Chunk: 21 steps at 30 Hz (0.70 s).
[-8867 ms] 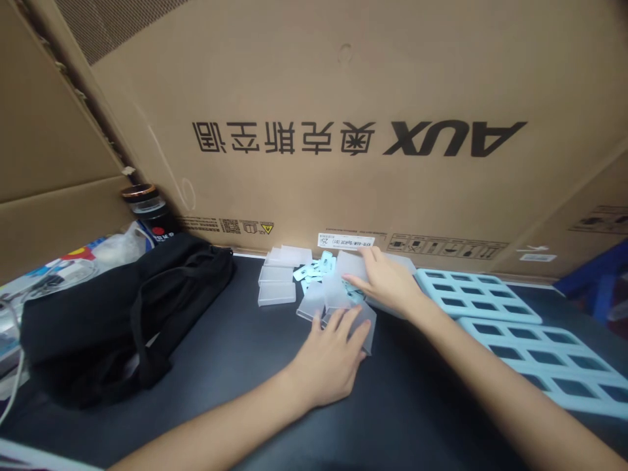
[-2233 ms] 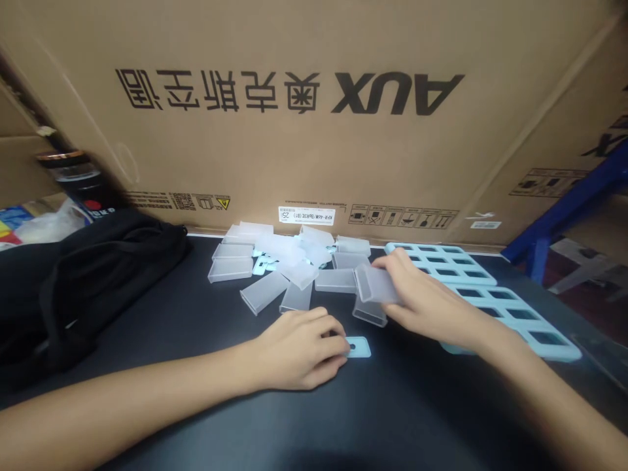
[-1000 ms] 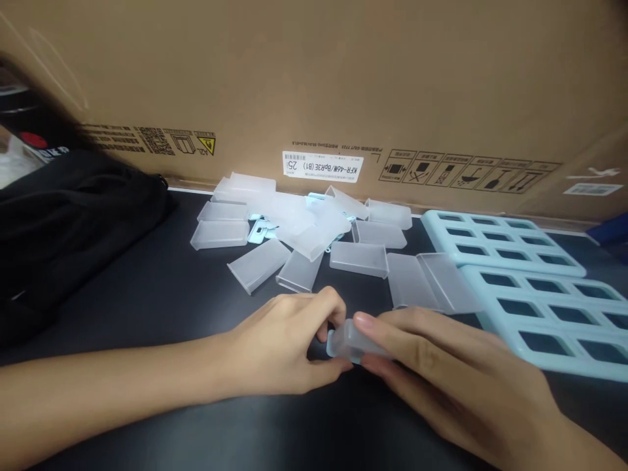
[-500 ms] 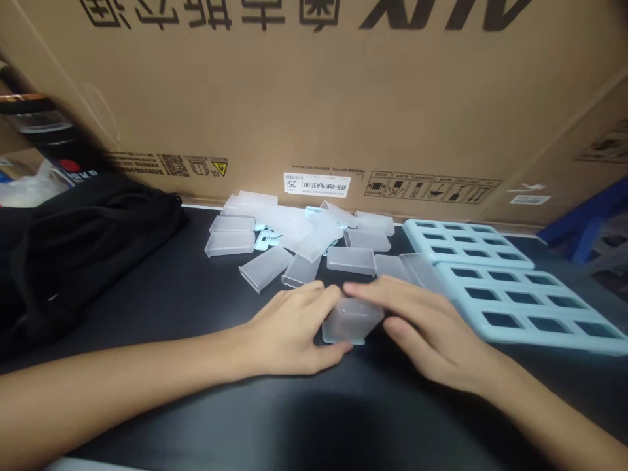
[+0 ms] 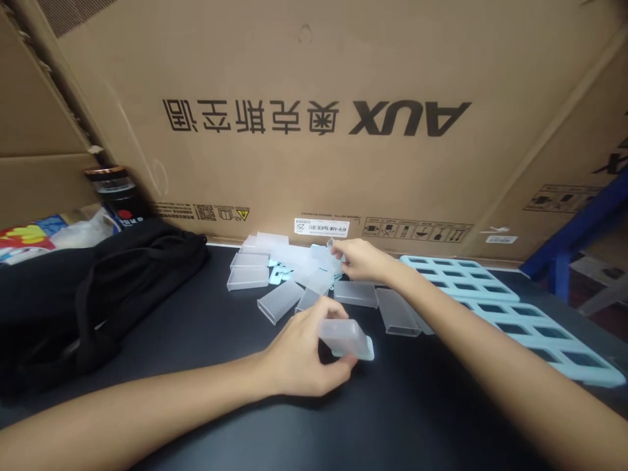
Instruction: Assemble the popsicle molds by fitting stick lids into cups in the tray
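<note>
My left hand (image 5: 307, 353) is closed around a clear, frosted plastic case (image 5: 343, 335), holding it on its side just above the black table. A light blue flat end piece (image 5: 366, 348) shows along the case's underside and right end. My right hand (image 5: 360, 258) is stretched to the back of the pile, fingers curled in a pinch at another clear case (image 5: 330, 244); only an end of that case shows beside the fingertips. Several more clear cases (image 5: 279, 301) and small light blue pieces (image 5: 279, 273) lie in the heap between the hands.
Two light blue trays (image 5: 490, 286) with rectangular openings lie at the right, partly behind my right forearm. A large cardboard box (image 5: 294, 176) stands along the back. To the left are a black cloth bag (image 5: 122, 288) and a dark bottle (image 5: 118, 196).
My right hand has left the case in my left hand and reached forward to the heap. The held case has been turned, its blue piece now pointing right. The view has tipped upward.
</note>
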Motion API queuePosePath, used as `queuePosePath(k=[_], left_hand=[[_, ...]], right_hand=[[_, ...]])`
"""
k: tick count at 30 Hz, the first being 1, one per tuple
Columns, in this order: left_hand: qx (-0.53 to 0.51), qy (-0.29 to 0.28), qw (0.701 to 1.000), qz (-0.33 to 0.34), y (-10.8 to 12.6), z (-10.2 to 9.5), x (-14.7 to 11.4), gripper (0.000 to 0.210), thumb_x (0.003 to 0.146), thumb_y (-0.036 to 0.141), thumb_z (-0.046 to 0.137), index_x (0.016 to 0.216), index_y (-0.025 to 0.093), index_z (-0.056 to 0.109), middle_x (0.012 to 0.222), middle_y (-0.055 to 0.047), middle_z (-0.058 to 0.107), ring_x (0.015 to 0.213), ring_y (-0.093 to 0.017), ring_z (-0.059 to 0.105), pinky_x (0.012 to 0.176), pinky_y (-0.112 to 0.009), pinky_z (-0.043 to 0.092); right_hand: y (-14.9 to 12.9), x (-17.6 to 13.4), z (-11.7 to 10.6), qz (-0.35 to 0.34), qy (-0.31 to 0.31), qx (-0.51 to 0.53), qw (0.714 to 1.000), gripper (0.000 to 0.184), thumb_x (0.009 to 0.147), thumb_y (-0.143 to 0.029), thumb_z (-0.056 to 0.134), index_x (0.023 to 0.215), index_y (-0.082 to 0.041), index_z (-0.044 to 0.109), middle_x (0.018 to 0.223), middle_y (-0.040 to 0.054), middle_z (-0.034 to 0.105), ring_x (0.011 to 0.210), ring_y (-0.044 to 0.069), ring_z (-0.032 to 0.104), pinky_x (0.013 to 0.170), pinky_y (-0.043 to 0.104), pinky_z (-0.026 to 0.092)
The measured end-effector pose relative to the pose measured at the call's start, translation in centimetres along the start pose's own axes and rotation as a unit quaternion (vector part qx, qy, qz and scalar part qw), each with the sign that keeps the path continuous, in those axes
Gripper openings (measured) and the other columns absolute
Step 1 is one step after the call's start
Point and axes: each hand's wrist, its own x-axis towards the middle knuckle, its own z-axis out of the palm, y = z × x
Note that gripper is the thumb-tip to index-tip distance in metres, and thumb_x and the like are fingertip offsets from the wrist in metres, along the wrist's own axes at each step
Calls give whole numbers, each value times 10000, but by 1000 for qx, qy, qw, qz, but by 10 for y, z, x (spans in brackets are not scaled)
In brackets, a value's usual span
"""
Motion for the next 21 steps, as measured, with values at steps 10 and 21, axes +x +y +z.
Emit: queuePosePath(k=[10, 21], left_hand=[[-81, 69, 994, -7, -9, 1, 1, 666, 738, 332, 766, 1235, 277, 326, 998, -24, 577, 694, -150, 594, 625, -306, 503], [-106, 53, 989, 85, -8, 3, 4, 414, 692, 278, 820, 900, 223, 466, 906, -22, 694, 734, -161, 653, 711, -319, 501]], right_hand=[[2, -8, 3, 28, -67, -73, 995, 367, 761, -144, 571, 1125, -189, 579, 941, 94, 695, 774, 192, 627, 605, 265, 353], [5, -14, 6, -40, -11, -47, 998, 219, 790, -83, 470, 931, -168, 615, 854, 72, 678, 700, 153, 564, 603, 269, 324]])
